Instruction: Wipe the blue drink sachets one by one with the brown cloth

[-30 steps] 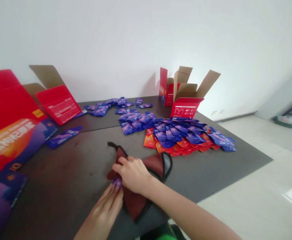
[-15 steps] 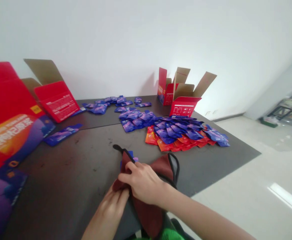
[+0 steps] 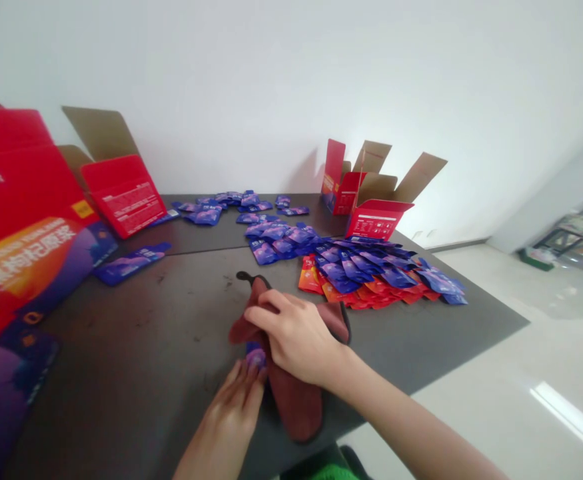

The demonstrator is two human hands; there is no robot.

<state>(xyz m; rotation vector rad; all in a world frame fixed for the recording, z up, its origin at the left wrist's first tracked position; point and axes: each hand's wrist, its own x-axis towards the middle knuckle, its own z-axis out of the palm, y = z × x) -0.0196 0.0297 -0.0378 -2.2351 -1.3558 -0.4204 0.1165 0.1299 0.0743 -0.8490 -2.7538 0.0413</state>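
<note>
A dark red cloth [image 3: 296,403] with a black edge lies bunched on the dark table [image 3: 136,347] in front of me. My right hand [image 3: 296,337] presses down on it, fingers curled over the cloth. My left hand [image 3: 236,407] reaches up from below, and its fingertips pinch a small purple sachet [image 3: 256,357] that sits partly under the cloth's edge. A heap of blue and orange sachets [image 3: 366,273] lies just beyond the cloth to the right.
More blue sachets [image 3: 276,237] are scattered toward the wall. An open red carton [image 3: 371,193] stands at the back right, another open red carton [image 3: 116,187] at the back left. A large red and purple box [image 3: 16,240] fills the left. The table's edge drops to a pale floor on the right.
The cloth has been gathered tighter under my right hand, its right flap folded in. The purple sachet shows again at my left fingertips. The view has shifted slightly.
</note>
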